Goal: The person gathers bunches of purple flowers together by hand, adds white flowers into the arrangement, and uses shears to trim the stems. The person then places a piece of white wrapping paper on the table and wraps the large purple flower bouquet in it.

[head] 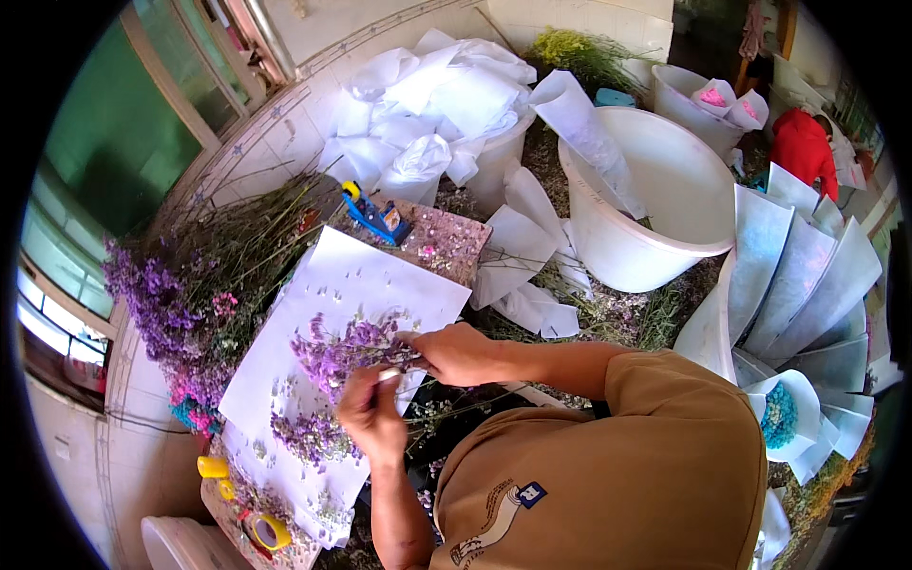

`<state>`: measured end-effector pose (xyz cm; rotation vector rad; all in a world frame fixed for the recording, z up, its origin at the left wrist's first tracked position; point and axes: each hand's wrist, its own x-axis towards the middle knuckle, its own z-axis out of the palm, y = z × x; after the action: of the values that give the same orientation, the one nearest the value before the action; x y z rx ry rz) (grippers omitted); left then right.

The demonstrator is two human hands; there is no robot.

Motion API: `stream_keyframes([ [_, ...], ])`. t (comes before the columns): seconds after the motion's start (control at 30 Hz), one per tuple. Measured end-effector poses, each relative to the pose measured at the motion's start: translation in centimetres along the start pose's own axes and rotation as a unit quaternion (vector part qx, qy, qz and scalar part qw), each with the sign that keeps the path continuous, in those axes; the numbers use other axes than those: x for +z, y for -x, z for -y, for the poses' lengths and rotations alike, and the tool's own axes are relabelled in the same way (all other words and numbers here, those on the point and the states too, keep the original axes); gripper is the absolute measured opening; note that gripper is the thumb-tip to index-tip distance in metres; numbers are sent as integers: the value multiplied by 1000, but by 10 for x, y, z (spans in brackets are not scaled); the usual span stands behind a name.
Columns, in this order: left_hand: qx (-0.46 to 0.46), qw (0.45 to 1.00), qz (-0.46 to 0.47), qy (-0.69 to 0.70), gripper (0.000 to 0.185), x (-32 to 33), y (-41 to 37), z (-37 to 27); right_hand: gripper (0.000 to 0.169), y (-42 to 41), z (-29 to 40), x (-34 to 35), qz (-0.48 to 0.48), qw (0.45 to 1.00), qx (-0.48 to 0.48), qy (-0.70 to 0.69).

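Note:
A bunch of small purple dried flowers (356, 345), likely statice, is held over white paper sheets (420, 278). My right hand (456, 353) grips it by the stems, fingers towards the blossoms. Close below, my left hand (370, 413) has its thumb and fingers bent at the near side of the bunch; something white covers its thumb tip. The exact left finger contact is partly hidden. A second cluster of purple flowers (310, 436) rests on the paper beside my left wrist. Thin green stems trail from the hands towards my body.
A blue tape dispenser (377, 217) stands on the table's far end; yellow tape rolls (271, 531) lie at the near end. Loose purple stems (164, 306) are heaped on the left. A white tub (641, 256) and wrapped bouquets (791, 263) stand right. A person in red (801, 149) bends beyond.

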<state>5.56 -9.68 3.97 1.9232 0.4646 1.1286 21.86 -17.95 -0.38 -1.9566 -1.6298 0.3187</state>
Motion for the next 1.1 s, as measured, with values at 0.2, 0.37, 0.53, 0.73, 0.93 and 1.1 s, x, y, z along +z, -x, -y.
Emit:
stream_keyframes([
  [0.2, -44, 975, -75, 205, 15, -117, 31, -24, 45, 1, -59, 9, -5, 992, -90, -92],
  [0.37, -164, 930, 321, -77, 27, -139, 92, -5, 20, 8, -41, -53, 178, 873, 63, -450],
  [0.53, -119, 940, 261, -184, 39, -121, 106, 15, 20, 0, -54, -57, 214, 837, 40, -502],
  [0.73, -6, 912, 164, -377, 49, -84, 84, 97, 40, -2, -41, -100, 95, 940, 33, -327],
  [0.93, 23, 876, 165, -453, 47, -77, 92, 121, 27, -48, 18, -164, -102, 980, -31, -168],
  [1.1, 51, 901, 122, -413, 50, -83, 98, 101, 44, -141, 126, -216, -220, 963, -158, -12],
])
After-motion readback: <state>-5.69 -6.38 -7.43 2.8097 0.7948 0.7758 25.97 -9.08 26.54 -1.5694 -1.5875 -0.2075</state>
